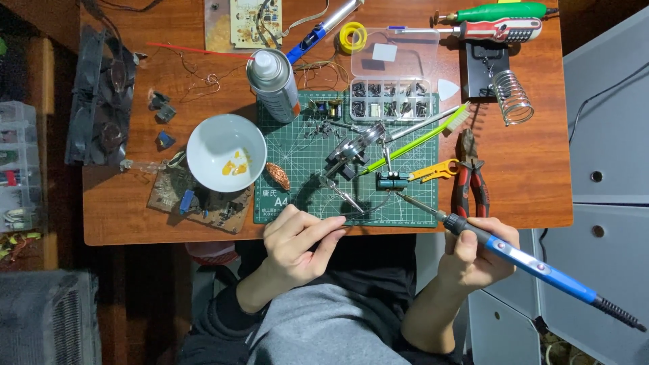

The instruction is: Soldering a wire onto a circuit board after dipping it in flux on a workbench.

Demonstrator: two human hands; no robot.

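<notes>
Our right hand (476, 253) is wrapped tight round the blue soldering iron (520, 257), tip (405, 198) pointing up-left, just below a small dark capacitor (392, 180) held in the helping-hands clamp (355, 145). Our left hand (297, 243), fingers pressed together, pinches thin solder wire (358, 213) w/ its end running toward the iron tip. All this sits over the green cutting mat (297, 169). Beyond the right grip: red pliers (470, 179) & yellow stripper (436, 170). Beyond the left: white bowl (226, 152), spray can (274, 84), parts box (392, 74).
</notes>
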